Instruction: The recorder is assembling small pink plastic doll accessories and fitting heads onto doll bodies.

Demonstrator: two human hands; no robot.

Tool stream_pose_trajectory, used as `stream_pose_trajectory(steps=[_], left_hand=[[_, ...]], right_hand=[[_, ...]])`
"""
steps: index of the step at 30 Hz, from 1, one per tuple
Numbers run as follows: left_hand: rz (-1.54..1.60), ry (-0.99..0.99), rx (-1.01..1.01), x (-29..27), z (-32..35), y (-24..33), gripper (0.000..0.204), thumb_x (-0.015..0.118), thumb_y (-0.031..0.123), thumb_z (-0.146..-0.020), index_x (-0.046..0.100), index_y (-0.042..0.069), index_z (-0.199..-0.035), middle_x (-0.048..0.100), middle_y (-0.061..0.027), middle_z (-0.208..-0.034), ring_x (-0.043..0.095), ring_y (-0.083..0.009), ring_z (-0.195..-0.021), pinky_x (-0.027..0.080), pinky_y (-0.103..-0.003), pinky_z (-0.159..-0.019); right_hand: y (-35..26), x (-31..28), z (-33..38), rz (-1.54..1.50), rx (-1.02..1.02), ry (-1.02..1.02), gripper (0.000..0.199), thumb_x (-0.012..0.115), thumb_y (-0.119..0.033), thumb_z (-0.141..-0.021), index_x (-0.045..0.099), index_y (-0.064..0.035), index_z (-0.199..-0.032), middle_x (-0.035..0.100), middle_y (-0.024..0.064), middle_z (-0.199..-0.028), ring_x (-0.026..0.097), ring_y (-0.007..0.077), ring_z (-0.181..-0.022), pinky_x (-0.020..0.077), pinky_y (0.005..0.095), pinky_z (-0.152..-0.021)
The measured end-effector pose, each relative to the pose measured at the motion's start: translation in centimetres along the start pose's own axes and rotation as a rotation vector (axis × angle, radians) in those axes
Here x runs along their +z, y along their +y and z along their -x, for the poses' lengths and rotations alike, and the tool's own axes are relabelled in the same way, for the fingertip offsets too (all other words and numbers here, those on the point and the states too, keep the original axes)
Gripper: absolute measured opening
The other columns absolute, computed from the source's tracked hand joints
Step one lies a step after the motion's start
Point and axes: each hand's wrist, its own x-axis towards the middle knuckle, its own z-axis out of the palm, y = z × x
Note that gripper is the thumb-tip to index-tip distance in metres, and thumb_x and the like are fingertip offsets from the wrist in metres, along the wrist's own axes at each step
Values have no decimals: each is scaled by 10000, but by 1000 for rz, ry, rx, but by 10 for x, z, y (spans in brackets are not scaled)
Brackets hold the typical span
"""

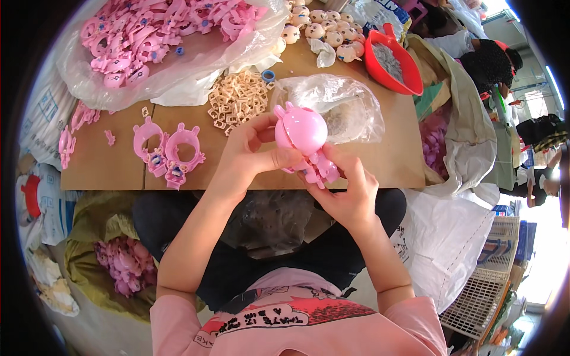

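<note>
Between both hands, above the near edge of the table, I hold a pink plastic toy figure [304, 132] with a round, glossy head and small ears. My left hand [261, 145] wraps the head's left side, thumb pressed along its lower edge. With thumb and fingers, my right hand [347, 181] pinches the figure's small body from the right. Two pink ring-shaped figure halves [184, 153] lie on the table to the left of my left hand. Behind my hands sits a heap of small cream plastic clips [238, 99], beside a clear plastic bag [350, 110].
A big clear bag of pink figure parts [154, 41] covers the table's far left. Cream round heads [332, 29] lie at the back, near a red scoop [392, 62] holding small grey pieces. Open sacks [113, 255] of pink pieces flank the table. People work at far right.
</note>
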Motion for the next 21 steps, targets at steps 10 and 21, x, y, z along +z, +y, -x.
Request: stream_pose_trajectory(steps=[10, 21], left_hand=[[-49, -53, -51, 0, 1, 6, 586, 830, 73, -675, 578, -36, -1192, 671, -108, -1036, 632, -155, -961, 505, -288, -840], [-167, -180, -132, -1, -1, 15, 462, 744, 137, -815, 574, -39, -1207, 663, -103, -1078, 630, -143, -955, 491, -288, -872]], right_hand=[[1, -10, 1, 55, -43, -81, 466, 803, -85, -672, 590, -49, -1085, 683, 114, -998, 685, 255, -761, 561, 319, -640], [7, -20, -7, 95, -69, -185, 412, 780, -101, -713, 583, -65, -1073, 675, 83, -952, 661, 253, -726, 547, 335, -603]])
